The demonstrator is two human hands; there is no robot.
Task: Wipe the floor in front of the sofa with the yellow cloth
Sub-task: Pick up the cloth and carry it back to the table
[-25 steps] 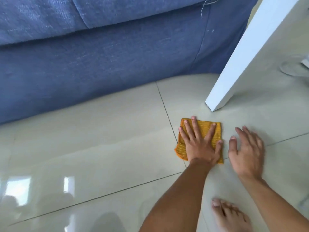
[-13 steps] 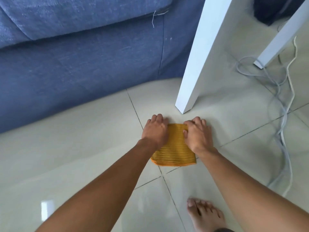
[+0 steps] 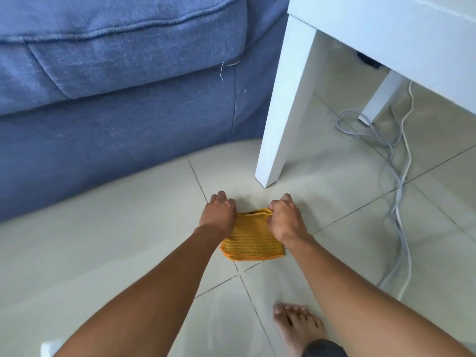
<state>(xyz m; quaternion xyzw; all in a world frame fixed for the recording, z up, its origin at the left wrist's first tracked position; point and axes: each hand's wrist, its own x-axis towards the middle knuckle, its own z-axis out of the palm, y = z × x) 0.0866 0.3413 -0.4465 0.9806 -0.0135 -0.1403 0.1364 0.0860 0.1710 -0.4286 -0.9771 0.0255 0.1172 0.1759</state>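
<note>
The folded yellow cloth [image 3: 252, 240] lies on the pale tiled floor [image 3: 128, 228], a little in front of the blue sofa [image 3: 116, 112]. My left hand [image 3: 219, 215] grips the cloth's far left corner with curled fingers. At the far right corner my right hand [image 3: 283, 217] pinches the cloth the same way. The far edge of the cloth is lifted slightly between the two hands, while its near edge rests on the tile joint.
A white table leg [image 3: 280, 124] stands just beyond the hands, with the table top [image 3: 399, 27] overhead at right. Grey and white cables [image 3: 396, 181] trail over the floor on the right. My bare foot [image 3: 298, 328] is planted below the cloth.
One second ago my left hand lay flat on the cloth and my right hand rested on the floor. Both hands now grip the cloth's far corners, and the view has shifted right.
</note>
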